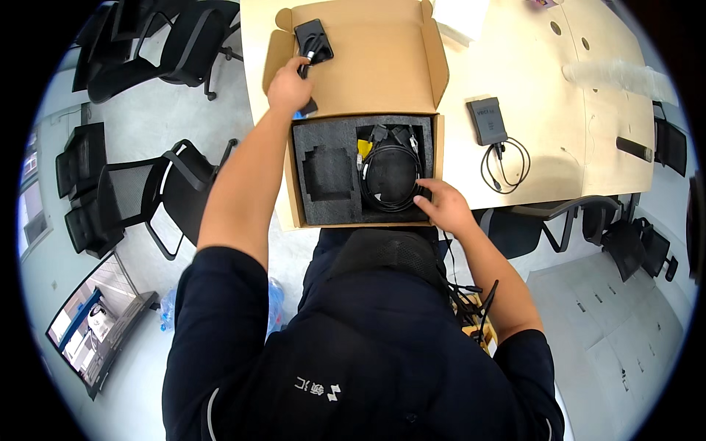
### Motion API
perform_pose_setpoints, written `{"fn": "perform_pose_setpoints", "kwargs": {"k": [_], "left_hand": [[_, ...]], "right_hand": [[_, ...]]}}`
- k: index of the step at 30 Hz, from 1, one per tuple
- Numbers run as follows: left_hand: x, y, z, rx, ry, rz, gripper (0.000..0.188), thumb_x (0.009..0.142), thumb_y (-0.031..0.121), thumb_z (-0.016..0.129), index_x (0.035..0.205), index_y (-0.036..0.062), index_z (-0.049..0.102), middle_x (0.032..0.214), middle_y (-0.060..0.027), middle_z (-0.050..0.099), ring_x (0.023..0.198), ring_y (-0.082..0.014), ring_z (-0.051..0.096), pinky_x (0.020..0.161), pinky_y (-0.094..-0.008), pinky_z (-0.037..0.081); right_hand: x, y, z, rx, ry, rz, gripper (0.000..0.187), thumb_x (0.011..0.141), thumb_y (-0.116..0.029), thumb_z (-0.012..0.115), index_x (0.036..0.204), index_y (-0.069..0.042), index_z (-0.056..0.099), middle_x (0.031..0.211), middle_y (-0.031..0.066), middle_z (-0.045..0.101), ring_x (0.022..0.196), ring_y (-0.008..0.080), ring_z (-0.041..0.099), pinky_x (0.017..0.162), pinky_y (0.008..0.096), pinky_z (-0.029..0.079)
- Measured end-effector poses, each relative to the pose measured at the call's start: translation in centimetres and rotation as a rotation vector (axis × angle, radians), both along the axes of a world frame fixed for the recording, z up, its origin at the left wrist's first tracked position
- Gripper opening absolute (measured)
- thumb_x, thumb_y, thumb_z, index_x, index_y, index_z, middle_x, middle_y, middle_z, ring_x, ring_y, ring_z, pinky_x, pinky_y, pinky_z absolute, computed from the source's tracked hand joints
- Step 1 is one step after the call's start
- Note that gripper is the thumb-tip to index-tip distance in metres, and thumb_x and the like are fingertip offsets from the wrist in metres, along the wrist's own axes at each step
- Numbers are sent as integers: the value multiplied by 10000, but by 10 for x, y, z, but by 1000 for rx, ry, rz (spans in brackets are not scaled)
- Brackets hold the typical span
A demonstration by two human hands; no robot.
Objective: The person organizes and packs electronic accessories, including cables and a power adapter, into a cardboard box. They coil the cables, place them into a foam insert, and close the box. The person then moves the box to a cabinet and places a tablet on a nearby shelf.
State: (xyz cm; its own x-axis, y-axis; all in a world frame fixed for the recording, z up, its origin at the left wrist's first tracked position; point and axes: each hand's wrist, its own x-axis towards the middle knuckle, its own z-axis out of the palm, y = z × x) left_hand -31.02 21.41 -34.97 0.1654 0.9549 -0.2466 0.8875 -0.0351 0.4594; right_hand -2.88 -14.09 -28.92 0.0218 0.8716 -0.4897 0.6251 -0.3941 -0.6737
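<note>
Head view: left hand [290, 90] stretches forward, grip pinching black cable [314, 48]; right hand [447, 207] angles inward, grip unclear.

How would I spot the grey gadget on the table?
On the pale wooden table, find the open cardboard box. To its right lies a dark grey gadget. Unlike the coiled cables inside the box, it is a solid block with a black cord looped beside it.

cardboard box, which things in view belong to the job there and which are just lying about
In use, seemingly: cardboard box, foam insert, coiled cable at right hand, black cable at left hand

Likely lying about: office chairs, large screen, translucent roll
</note>
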Motion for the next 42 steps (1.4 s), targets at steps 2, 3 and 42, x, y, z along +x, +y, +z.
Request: {"fn": "perform_pose_setpoints", "kwargs": {"k": [2,3,42], "left_hand": [[6,-34,37,4,-270,25,456,872,112,690,1323,174,718,1201,-166,747,1121,-331,718,976,-435,557],[11,-56,51,0,-443,27,463,875,72,677,1330,154,704,1161,-137,737,1065,-283,709,940,-400,554],[49,-280,272,522,-374,-589,123,892,80,812,977,54,726,916,-64,719,786,-283,720,683,-385,570]], "right_hand": [[13,11,4,-216,309,-230,549,1010,-350,765,1446,-36,654,1399,164,698,1259,308,688,1106,421,523],[18,14,-4,-178,454,-248,620,1053,-382,717,1532,-17,567,1412,179,684,1277,257,664,1121,392,503],[-58,-13,182,239,474,-256,589,997,-257,698,1500,-25,497,1295,246,689,1244,314,681,1041,419,516]]}}
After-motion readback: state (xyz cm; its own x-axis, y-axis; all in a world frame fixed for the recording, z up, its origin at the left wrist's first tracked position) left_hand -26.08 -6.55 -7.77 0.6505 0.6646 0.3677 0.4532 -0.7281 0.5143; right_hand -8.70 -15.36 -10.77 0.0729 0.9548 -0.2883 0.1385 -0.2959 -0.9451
